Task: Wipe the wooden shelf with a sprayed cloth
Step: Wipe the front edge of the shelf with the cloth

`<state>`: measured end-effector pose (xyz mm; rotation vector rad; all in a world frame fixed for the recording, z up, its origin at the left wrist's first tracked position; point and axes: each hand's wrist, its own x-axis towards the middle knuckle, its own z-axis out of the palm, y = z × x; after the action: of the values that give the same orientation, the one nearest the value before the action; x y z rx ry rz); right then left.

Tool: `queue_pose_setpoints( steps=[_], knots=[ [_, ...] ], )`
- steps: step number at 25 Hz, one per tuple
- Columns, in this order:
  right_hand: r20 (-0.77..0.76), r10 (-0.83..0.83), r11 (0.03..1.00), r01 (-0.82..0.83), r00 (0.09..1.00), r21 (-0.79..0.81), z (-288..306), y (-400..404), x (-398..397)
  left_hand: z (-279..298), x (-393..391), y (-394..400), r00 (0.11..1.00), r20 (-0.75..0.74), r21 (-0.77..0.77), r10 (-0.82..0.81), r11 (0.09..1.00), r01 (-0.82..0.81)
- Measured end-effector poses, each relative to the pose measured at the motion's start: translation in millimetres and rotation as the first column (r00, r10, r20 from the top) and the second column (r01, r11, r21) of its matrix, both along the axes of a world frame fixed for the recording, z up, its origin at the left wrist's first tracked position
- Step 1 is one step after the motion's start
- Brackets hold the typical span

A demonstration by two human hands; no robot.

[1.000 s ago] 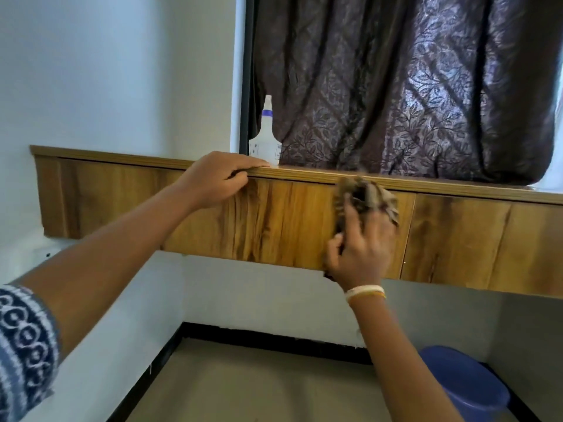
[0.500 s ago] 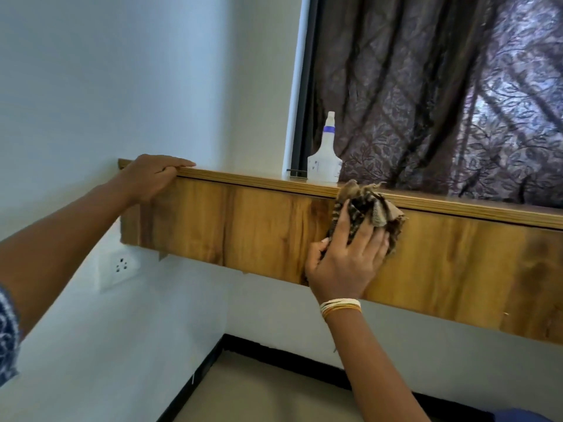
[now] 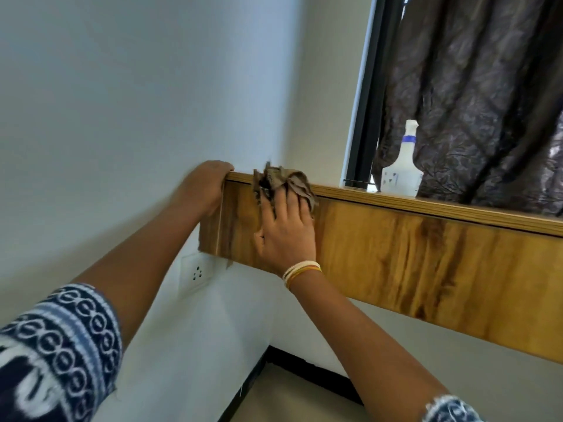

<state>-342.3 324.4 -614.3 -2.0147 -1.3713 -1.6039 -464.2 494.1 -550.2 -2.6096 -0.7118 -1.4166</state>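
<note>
A: Setting — white walls meeting at a corner, with a wooden shelf [image 3: 396,263] fixed along the far wall, its grained front panel facing the camera. Entries?

B: Item 1, cloth [image 3: 281,184]: brown, patterned, bunched, lying against the upper part of the panel near the shelf's left end, its top bulging just above the top edge. It sits at 12 o'clock from the right hand [image 3: 285,233].

A: Grip on item 1?

B: Right hand lies flat on the panel, fingers extended over the cloth and pressing it to the wood; no curl around it. Several thin bangles [image 3: 300,271] at the wrist.

A: Item 2?

B: Left hand [image 3: 205,185]: at 9 o'clock from the cloth, close beside it but apart. Fingers hooked over the top edge at the shelf's left end, grasping the corner. Patterned blue-and-white sleeve [image 3: 58,351] on that arm.

A: Other stock?

B: Item 3, spray bottle [image 3: 402,169]: translucent white, blue collar, upright on the shelf top, at 3 o'clock from the cloth and well apart. Item 4, dark patterned curtain [image 3: 475,95], hanging behind the bottle. Item 5, wall socket [image 3: 196,274], white, on the left wall at 6 o'clock from the shelf's left end. Item 6, black skirting [image 3: 262,370] at the floor.
</note>
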Motion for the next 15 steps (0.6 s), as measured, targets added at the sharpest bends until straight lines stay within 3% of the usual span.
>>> queue_pose_setpoints(
  steps=[5, 10, 12, 15],
  knots=[
    [0.086, 0.003, 0.974, 0.017, 0.996, -0.227, 5, 27, -19, 1, -7, -3, 0.999, -0.046, -0.034, -0.004, 0.999, 0.003],
    [0.385, 0.24, 0.812, 0.034, 0.891, -0.583, 12, 10, -1, 1, -11, -8, 0.999, -0.039, -0.05, 0.008, 0.999, -0.01],
    [0.445, 0.286, 0.805, 0.04, 0.849, -0.592, 40, 4, 7, 2, -11, -10, 0.999, -0.031, -0.071, -0.014, 0.997, 0.011],
    [0.418, 0.193, 0.879, 0.033, 0.888, -0.475, 62, -7, 15, 2, -10, -13, 0.999, -0.014, -0.074, -0.03, 0.997, 0.028]
  ],
)
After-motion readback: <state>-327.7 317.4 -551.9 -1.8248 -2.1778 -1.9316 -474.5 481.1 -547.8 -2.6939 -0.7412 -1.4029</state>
